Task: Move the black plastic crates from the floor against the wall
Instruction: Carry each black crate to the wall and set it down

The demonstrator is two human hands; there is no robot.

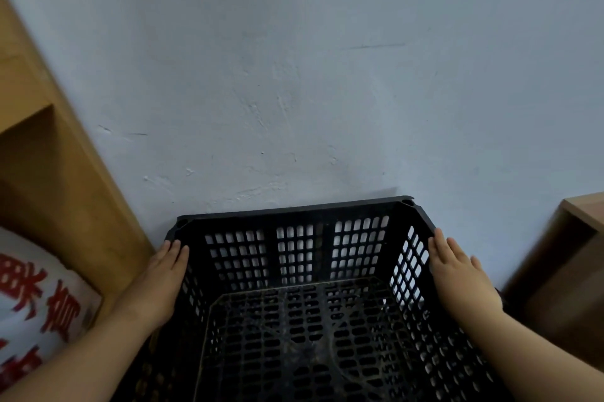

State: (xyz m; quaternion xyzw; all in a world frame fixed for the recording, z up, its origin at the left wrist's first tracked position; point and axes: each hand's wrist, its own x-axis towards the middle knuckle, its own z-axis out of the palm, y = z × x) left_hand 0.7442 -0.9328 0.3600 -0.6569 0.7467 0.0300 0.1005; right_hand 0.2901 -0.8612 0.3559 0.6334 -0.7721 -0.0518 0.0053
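A black plastic crate (294, 257) with perforated walls and floor fills the lower middle of the view, its far rim close to the pale blue wall (310, 74). It is empty inside. My left hand (160, 284) lies flat along the crate's left rim, fingers together and pointing forward. My right hand (457, 274) presses the same way on the right rim. Both palms clasp the crate from the outside. What the crate rests on is hidden below it.
A light wooden shelf unit (49, 153) stands at the left against the wall. A white sack with red characters (39, 300) sits below it. Another wooden cabinet (565, 271) stands at the right, close to the crate.
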